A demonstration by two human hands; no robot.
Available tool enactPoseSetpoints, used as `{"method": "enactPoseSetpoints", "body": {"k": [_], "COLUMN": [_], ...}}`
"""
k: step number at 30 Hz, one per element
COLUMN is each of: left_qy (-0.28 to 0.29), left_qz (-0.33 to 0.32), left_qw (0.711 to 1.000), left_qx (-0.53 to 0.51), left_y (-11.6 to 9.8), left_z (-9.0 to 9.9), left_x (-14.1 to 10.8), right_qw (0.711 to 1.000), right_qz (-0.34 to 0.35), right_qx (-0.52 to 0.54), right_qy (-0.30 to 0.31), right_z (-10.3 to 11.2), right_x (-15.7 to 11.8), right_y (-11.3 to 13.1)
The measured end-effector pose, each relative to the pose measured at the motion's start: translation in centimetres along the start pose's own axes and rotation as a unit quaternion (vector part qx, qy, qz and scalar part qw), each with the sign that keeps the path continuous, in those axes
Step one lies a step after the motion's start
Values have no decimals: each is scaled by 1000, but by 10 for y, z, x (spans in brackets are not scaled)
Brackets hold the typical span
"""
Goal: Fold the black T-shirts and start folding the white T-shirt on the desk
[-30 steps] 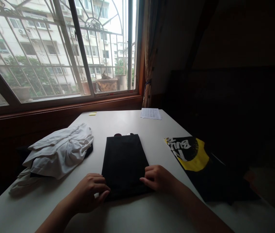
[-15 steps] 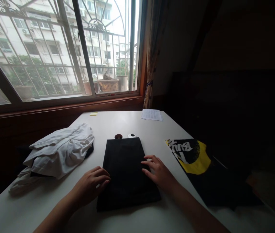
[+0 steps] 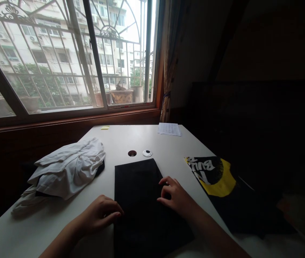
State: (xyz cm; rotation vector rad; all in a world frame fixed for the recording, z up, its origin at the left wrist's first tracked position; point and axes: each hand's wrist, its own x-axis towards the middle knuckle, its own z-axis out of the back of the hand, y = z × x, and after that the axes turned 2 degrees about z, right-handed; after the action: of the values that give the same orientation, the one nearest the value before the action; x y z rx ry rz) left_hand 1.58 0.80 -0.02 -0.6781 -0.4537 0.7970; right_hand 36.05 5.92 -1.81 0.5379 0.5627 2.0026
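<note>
A folded black cloth (image 3: pixel 138 200) lies before me on the white table, its near end running out of the bottom of the view. My left hand (image 3: pixel 100 213) is at its left edge, thumb and fingertips brought close together on the fabric. At the right edge, my right hand (image 3: pixel 176 197) touches the cloth with curled fingers, a clear gap between index finger and thumb. Whether any fabric is pinched under the right fingertips is hidden. On the right lies a dark garment (image 3: pixel 222 179) with a yellow patch and white lettering.
A crumpled white garment (image 3: pixel 68 168) lies on the left of the table (image 3: pixel 130 138). Beyond the cloth are a round brown hole (image 3: pixel 132 153) and a white disc (image 3: pixel 147 153). Papers (image 3: pixel 169 129) and a yellow note (image 3: pixel 105 127) lie near the far edge, below a barred window.
The black cloth has slid toward me and turned slightly, baring table around the hole and disc. My left hand has moved slightly lower, its thumb and fingers closer together.
</note>
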Motion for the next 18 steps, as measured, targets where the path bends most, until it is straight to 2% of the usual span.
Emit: {"method": "enactPoseSetpoints", "body": {"k": [8, 13, 18], "left_qy": [-133, -194, -233], "left_qz": [-14, -20, 20], "left_qw": [988, 973, 962], "left_qx": [83, 122, 138], "left_y": [31, 34, 43], "left_z": [-1, 1, 2], "left_x": [6, 10, 10], "right_qw": [994, 984, 974], "right_qz": [-92, -175, -184], "right_qx": [2, 40, 129], "right_qy": [-53, -23, 25], "right_z": [2, 11, 20], "right_x": [0, -1, -3], "right_y": [-21, -24, -17]}}
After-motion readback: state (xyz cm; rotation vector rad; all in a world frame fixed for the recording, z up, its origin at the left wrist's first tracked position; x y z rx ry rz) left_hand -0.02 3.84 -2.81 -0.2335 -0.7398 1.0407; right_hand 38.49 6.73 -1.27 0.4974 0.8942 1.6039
